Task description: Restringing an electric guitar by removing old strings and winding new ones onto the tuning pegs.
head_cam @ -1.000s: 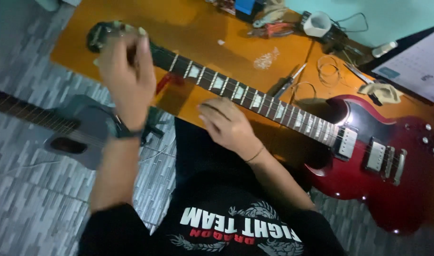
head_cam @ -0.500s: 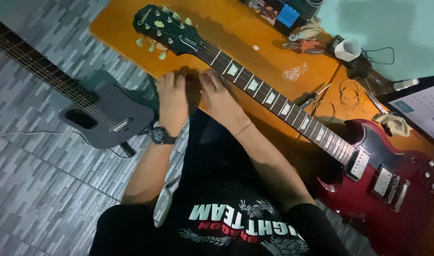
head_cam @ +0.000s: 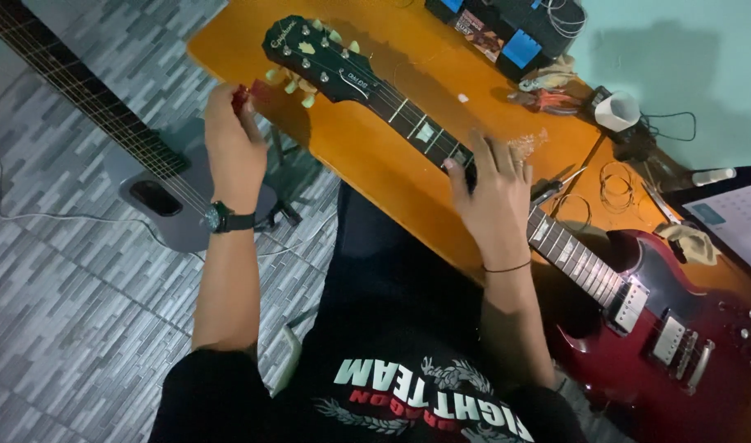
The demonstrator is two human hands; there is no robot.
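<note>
- Far left: a grey guitar (head_cam: pixel 158 184) stands on the tiled floor (head_cam: pixel 56 312), its neck running up to the top-left corner. A thin cable (head_cam: pixel 31 217) trails across the tiles beside it.
- Left hand (head_cam: pixel 232 143), a black watch (head_cam: pixel 220 218) on the wrist: raised at the near edge of the orange table (head_cam: pixel 375 164), fingers pinched on a small red object (head_cam: pixel 241 97) just beside the tuning pegs. What the object is cannot be told.
- Centre: the red electric guitar (head_cam: pixel 679 344) lies flat on the table, black headstock (head_cam: pixel 310 53) far left, body near right, neck (head_cam: pixel 408 123) running diagonally between them.
- Right hand (head_cam: pixel 494 193): fingers spread and pressed on the neck around its middle, resting on it rather than gripping; nothing is grasped.
- Far right of the hand: pliers (head_cam: pixel 548 100), a white cup (head_cam: pixel 617 111), coiled strings (head_cam: pixel 617 184) and a screwdriver (head_cam: pixel 556 184) lie on the table.
- Top edge: a dark box with blue panels (head_cam: pixel 507 29).
</note>
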